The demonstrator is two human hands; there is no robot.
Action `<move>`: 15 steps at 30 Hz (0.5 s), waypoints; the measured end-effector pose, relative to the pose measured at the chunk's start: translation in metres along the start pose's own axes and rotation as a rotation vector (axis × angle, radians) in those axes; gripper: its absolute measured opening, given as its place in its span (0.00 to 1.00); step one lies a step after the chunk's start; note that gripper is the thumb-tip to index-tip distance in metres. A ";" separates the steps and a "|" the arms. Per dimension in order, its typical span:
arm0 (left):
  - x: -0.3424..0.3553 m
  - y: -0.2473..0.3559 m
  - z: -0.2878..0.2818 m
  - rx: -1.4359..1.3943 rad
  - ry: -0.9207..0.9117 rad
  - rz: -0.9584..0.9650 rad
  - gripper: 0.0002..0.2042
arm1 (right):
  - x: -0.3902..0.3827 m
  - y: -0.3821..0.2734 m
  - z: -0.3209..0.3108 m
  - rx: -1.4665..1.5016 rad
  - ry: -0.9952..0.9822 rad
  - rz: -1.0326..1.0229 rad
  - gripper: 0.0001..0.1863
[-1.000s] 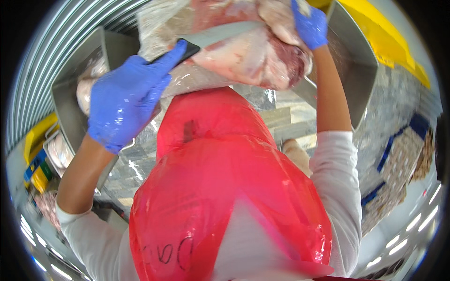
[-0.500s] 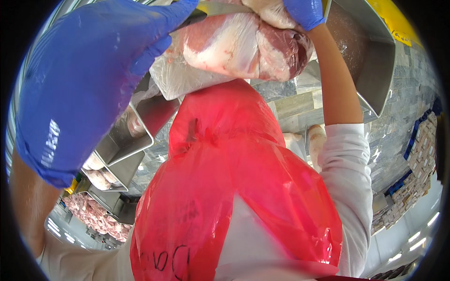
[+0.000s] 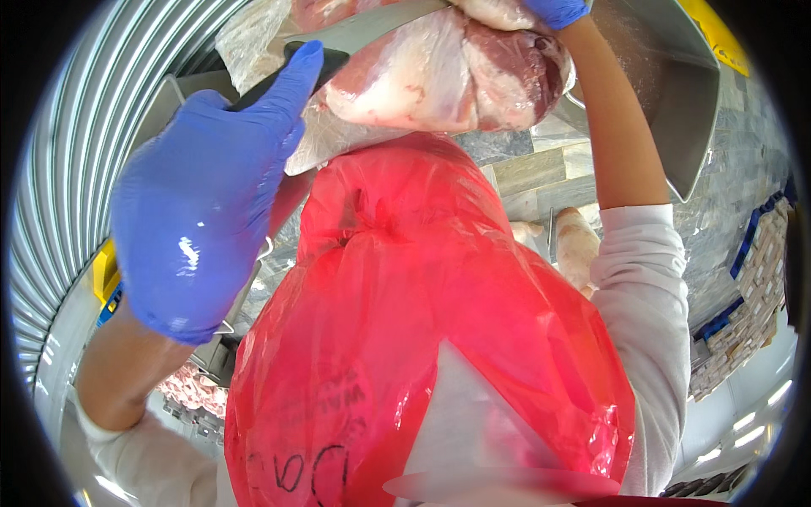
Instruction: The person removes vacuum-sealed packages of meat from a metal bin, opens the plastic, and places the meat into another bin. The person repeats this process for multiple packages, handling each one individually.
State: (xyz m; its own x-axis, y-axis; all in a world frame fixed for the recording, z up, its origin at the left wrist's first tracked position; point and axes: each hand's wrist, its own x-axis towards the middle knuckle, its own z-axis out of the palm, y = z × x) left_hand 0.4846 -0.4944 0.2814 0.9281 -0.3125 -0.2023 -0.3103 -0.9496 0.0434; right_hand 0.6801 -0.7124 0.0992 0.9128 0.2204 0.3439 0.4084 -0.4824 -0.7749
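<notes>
My left hand, in a blue glove, grips the black handle of a knife, its forefinger stretched along the handle. The wide blade points right across the top of a large cut of raw meat, which is red with pale fat. Above that lies a paler piece of meat, close to the blade's tip. My right hand, also gloved in blue, is beside this pale piece at the upper edge. Its fingers are cut off by the picture's edge. Clear plastic sheeting lies left of the meat.
A metal bin stands right of my right forearm, with something yellow behind it. Ribbed metal curves along the left. Grey tiles cover the floor. A red plastic apron covers my front.
My left hand and the knife have moved away from the picture's upper edge, so more of the handle and blade shows. My right hand has shifted slightly up. The large cut looks little changed.
</notes>
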 end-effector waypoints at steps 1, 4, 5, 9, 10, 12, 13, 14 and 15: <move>0.002 -0.002 0.010 -0.008 0.010 0.005 0.20 | 0.000 0.004 -0.006 0.048 0.053 0.033 0.19; -0.001 0.010 0.039 -0.008 0.048 -0.094 0.19 | 0.003 0.010 -0.009 -0.043 0.069 0.050 0.19; -0.007 0.011 0.046 -0.008 0.050 -0.130 0.19 | 0.006 0.014 -0.007 -0.014 0.057 0.043 0.19; -0.017 0.005 0.081 -0.106 0.135 -0.196 0.20 | 0.023 0.040 -0.002 -0.319 0.037 -0.032 0.20; -0.016 0.004 0.085 -0.122 0.149 -0.205 0.20 | 0.027 0.040 -0.002 -0.288 0.033 0.051 0.20; -0.014 0.004 0.097 -0.151 0.191 -0.218 0.20 | 0.036 0.033 -0.006 -0.234 0.023 0.214 0.20; -0.014 0.004 0.106 -0.159 0.216 -0.223 0.20 | 0.037 0.033 -0.007 -0.207 0.001 0.188 0.19; -0.018 0.003 0.112 -0.161 0.240 -0.233 0.20 | 0.038 0.034 -0.005 -0.172 -0.022 0.159 0.18; -0.019 0.002 0.116 -0.190 0.262 -0.233 0.20 | 0.038 0.036 -0.005 -0.141 -0.037 0.134 0.17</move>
State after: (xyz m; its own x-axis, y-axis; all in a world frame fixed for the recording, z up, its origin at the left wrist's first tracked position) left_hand 0.4425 -0.4882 0.1719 0.9978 -0.0600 0.0270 -0.0644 -0.9755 0.2106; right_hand 0.7300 -0.7259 0.0872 0.9593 0.1761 0.2208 0.2823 -0.6233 -0.7293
